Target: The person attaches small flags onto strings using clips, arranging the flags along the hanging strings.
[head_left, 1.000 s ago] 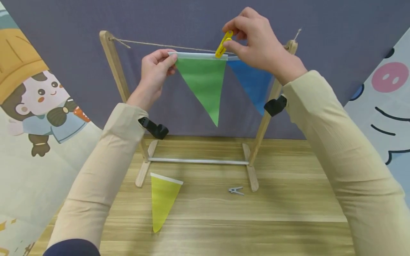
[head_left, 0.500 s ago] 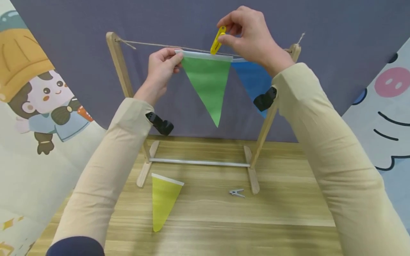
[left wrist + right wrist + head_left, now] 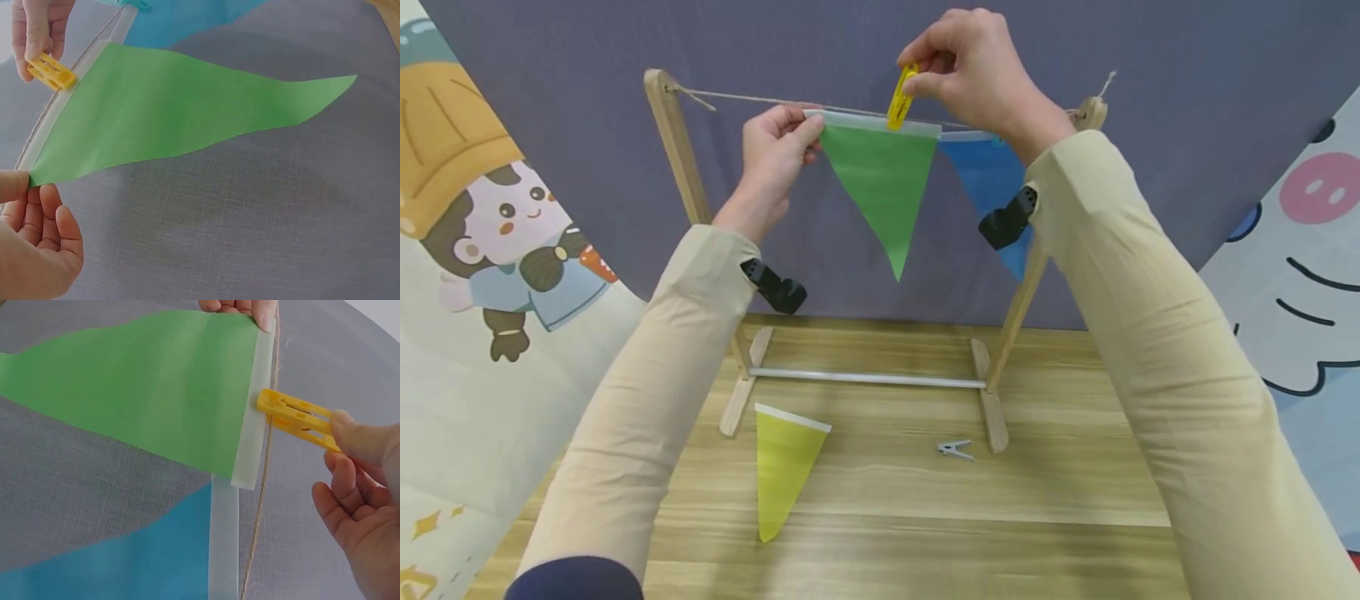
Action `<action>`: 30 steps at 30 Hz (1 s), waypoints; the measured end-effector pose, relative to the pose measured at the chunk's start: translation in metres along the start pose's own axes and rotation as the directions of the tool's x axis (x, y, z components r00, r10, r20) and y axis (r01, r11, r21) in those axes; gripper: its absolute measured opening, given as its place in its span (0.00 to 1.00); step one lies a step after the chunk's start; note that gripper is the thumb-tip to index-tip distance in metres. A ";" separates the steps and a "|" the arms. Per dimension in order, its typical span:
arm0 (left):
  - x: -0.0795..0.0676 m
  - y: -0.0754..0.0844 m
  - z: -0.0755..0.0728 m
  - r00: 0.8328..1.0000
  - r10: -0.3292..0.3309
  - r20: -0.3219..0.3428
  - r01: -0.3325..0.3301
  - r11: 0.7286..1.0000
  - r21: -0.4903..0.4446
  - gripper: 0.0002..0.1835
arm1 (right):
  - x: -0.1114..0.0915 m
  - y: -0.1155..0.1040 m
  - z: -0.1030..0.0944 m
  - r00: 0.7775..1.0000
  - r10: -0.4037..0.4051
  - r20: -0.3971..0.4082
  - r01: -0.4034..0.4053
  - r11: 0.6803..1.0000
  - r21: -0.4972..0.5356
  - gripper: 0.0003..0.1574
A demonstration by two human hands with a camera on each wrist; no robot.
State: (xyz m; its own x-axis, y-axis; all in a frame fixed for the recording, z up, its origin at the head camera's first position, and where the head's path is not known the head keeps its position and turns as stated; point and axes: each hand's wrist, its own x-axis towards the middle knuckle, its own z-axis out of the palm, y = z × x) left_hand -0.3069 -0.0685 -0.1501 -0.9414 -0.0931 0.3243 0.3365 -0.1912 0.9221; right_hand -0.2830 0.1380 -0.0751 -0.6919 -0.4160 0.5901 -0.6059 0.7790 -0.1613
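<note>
My left hand (image 3: 772, 162) pinches the top left corner of a green pennant (image 3: 883, 179), holding its white top edge along a thin twine (image 3: 760, 100). Between thumb and fingers of my right hand (image 3: 977, 71) is a yellow clothespin (image 3: 902, 96). In the right wrist view the tip of that clothespin (image 3: 297, 415) straddles the white strip and the twine (image 3: 259, 515) near the strip's middle. Beside the green one, a blue pennant (image 3: 981, 167) hangs from the twine, partly behind my right wrist. A teal clip (image 3: 139, 4) shows at its white edge in the left wrist view.
The twine runs between two wooden posts (image 3: 677, 150) of a stand with a white lower bar (image 3: 865, 378). On the wooden table (image 3: 895, 517) lie a yellow pennant (image 3: 786, 467) and a grey clothespin (image 3: 955, 450). A grey-blue cloth (image 3: 835, 250) stands behind.
My right hand has moved left and slightly down relative to the green pennant, bringing the yellow clothespin from near its right end toward the middle of its top edge. The left hand keeps its pinch.
</note>
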 end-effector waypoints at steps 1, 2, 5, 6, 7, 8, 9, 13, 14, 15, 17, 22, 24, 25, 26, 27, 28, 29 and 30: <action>0.000 0.000 0.000 1.000 0.006 0.000 -0.006 1.000 -0.001 0.01 | 0.000 0.000 0.001 1.000 -0.008 0.002 0.008 1.000 -0.002 0.17; -0.001 -0.001 0.000 1.000 0.010 -0.001 -0.010 1.000 -0.005 0.01 | 0.001 -0.001 0.002 1.000 -0.015 0.005 0.015 1.000 -0.007 0.17; -0.001 -0.002 0.001 0.999 0.038 -0.012 -0.038 0.999 -0.025 0.02 | 0.002 -0.003 0.005 1.000 -0.024 0.011 0.024 1.000 -0.011 0.17; -0.002 -0.003 0.002 0.999 0.047 -0.015 -0.047 0.998 -0.029 0.02 | 0.002 -0.004 0.005 1.000 -0.023 0.013 0.023 1.000 -0.010 0.16; -0.002 -0.003 0.003 0.998 0.056 -0.019 -0.057 0.998 -0.033 0.01 | 0.002 -0.004 0.006 1.000 -0.025 0.014 0.025 1.000 -0.008 0.16; -0.002 -0.003 0.004 0.998 0.062 -0.024 -0.063 0.997 -0.038 0.01 | 0.003 -0.005 0.007 1.000 -0.026 0.015 0.026 1.000 -0.007 0.16; -0.002 -0.003 0.004 0.997 0.069 -0.030 -0.070 0.997 -0.041 0.01 | 0.003 -0.005 0.007 1.000 -0.026 0.017 0.026 1.000 -0.005 0.16; -0.003 -0.003 0.006 0.996 0.072 -0.047 -0.074 0.996 -0.056 0.01 | 0.002 -0.006 0.009 0.999 -0.018 0.027 0.018 1.000 0.000 0.16; -0.003 -0.003 0.007 0.996 0.071 -0.051 -0.074 0.995 -0.060 0.02 | 0.002 -0.006 0.009 0.999 -0.016 0.030 0.016 1.000 0.001 0.16; -0.003 -0.004 0.007 0.996 0.068 -0.054 -0.072 0.995 -0.064 0.02 | 0.002 -0.006 0.009 0.999 -0.010 0.034 0.010 1.000 0.003 0.16; -0.003 -0.005 0.008 0.996 0.064 -0.058 -0.068 0.995 -0.072 0.03 | 0.001 -0.006 0.010 0.999 0.006 0.044 -0.007 1.000 0.009 0.17; -0.004 -0.006 0.008 0.995 0.068 -0.066 -0.074 0.994 -0.086 0.06 | 0.001 -0.007 0.011 0.998 0.019 0.056 -0.019 1.000 0.007 0.19; -0.004 -0.006 0.008 0.995 0.070 -0.068 -0.075 0.993 -0.088 0.06 | 0.001 -0.007 0.012 0.999 0.015 0.050 -0.015 1.000 0.004 0.20; -0.005 -0.006 0.008 0.995 0.068 -0.069 -0.074 0.993 -0.089 0.05 | 0.000 -0.008 0.012 0.999 0.016 0.046 -0.017 1.000 0.007 0.21; -0.005 -0.006 0.008 0.995 0.067 -0.070 -0.073 0.993 -0.089 0.04 | 0.000 -0.008 0.013 0.999 0.016 0.043 -0.017 1.000 0.015 0.21; -0.005 -0.006 0.008 0.995 0.065 -0.070 -0.071 0.994 -0.087 0.03 | -0.001 -0.008 0.013 0.999 0.018 0.041 -0.019 1.000 0.023 0.22; -0.006 -0.006 0.008 0.996 0.060 -0.069 -0.066 0.994 -0.083 0.03 | -0.001 -0.008 0.014 0.999 0.018 0.039 -0.019 0.999 0.032 0.22; -0.006 -0.007 0.008 0.996 0.054 -0.067 -0.060 0.995 -0.082 0.02 | -0.002 -0.007 0.015 0.999 0.020 0.040 -0.022 0.999 0.043 0.22; -0.006 -0.007 0.008 0.997 0.049 -0.064 -0.054 0.995 -0.080 0.02 | -0.003 -0.006 0.015 0.999 0.025 0.042 -0.027 0.998 0.056 0.23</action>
State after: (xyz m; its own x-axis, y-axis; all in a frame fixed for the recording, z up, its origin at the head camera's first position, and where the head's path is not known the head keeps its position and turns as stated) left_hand -0.3039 -0.0587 -0.1572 -0.9204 -0.1648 0.3545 0.3874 -0.2635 0.8834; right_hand -0.2829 0.1272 -0.0878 -0.7225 -0.4160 0.5522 -0.6079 0.7627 -0.2208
